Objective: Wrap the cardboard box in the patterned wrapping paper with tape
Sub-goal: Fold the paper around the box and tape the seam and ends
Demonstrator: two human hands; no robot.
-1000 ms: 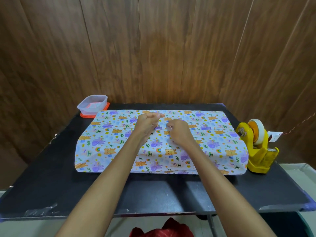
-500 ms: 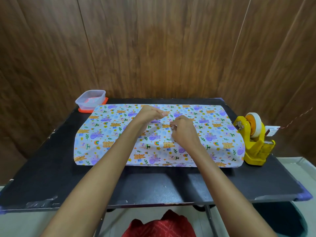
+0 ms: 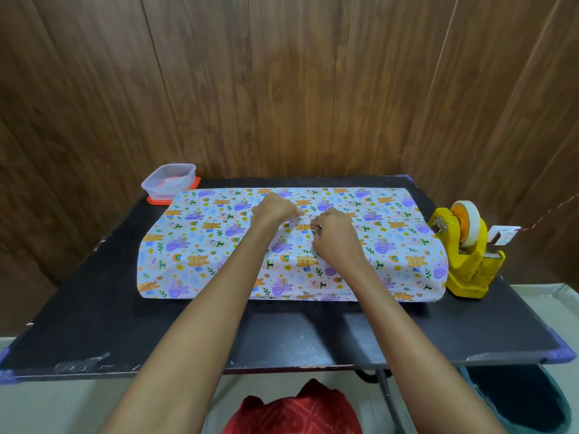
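The patterned wrapping paper [image 3: 200,255] lies folded over the cardboard box, which is fully hidden under it, on the black table [image 3: 125,324]. A seam runs across the top of the paper. My left hand [image 3: 274,209] rests on the seam near the middle, fingers stretched to the right and pressing the paper down. My right hand [image 3: 336,238] sits just right of it, its fingers curled and pinching what looks like a small piece of clear tape at the seam. The yellow tape dispenser [image 3: 466,261] with its white roll stands at the paper's right end.
A clear plastic container [image 3: 169,183] on an orange lid sits at the table's back left corner. Wooden panel walls close in the back and sides. Bare black tabletop runs along the front edge. A red cloth [image 3: 294,411] shows below the table.
Both hands have stayed at the seam. My left hand's fingers have stretched out toward the right hand, and my right hand has shifted slightly nearer to me.
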